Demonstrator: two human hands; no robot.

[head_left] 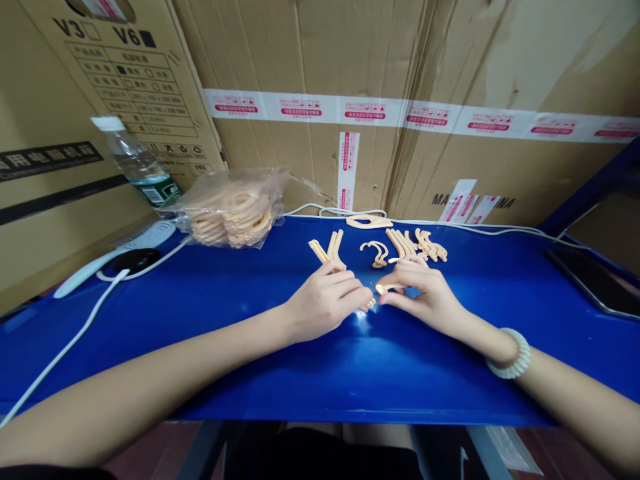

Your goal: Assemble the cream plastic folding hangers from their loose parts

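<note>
My left hand (327, 300) is closed around a beige strip (318, 251), whose end sticks out past the fingers; a small beige bit shows at its fingertips. My right hand (425, 290) pinches a small curved beige piece (384, 289) between thumb and forefinger. The two hands are close together but apart. Beyond my left hand lie two beige strips (336, 245). Curved beige hooks (379, 253) lie between and behind the hands. Behind my right hand sit several straight strips (399, 243) and several wavy beige pieces (431, 245).
A beige oval piece (369, 221) and white cable lie along the back of the blue table (280, 387). At left are a plastic bag of beige parts (233, 207), a bottle (137, 163), a hairbrush (117, 253) and a black disc (136, 260). A phone (595, 280) lies right; cardboard (300, 53) stands behind.
</note>
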